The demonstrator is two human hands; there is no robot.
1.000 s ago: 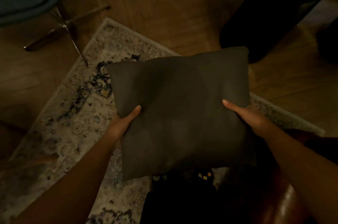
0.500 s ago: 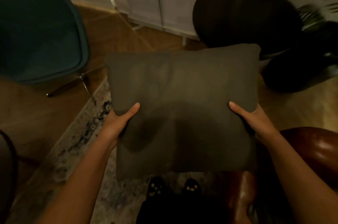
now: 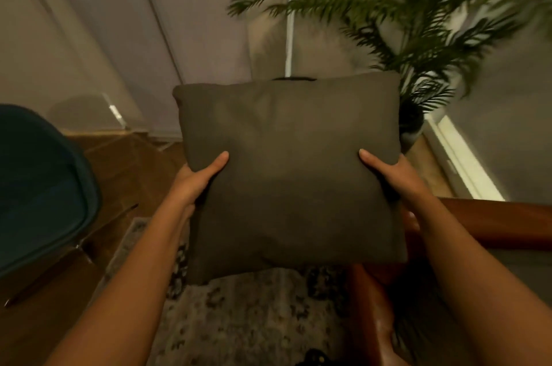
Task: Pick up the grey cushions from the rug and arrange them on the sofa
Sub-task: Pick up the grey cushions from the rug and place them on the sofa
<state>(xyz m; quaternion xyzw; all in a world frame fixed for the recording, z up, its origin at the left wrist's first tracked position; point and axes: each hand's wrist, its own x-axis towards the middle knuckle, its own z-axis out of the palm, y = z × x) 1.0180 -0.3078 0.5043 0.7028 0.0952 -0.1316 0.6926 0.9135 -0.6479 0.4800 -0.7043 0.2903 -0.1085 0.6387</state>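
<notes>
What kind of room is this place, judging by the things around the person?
Most likely a home living room: a patterned rug lies on a wooden floor, a potted palm stands by the wall, and a teal chair and a brown leather sofa arm are nearby.

I hold one plain, square grey cushion (image 3: 292, 174) upright above the rug (image 3: 239, 315), clear of it.

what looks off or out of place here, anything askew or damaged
Nothing stands out. The grey cushion is held clear of the patterned rug, gripped at its sides by the left hand and right hand, and looks intact. The palm plant stands upright; its blur is camera motion.
</notes>
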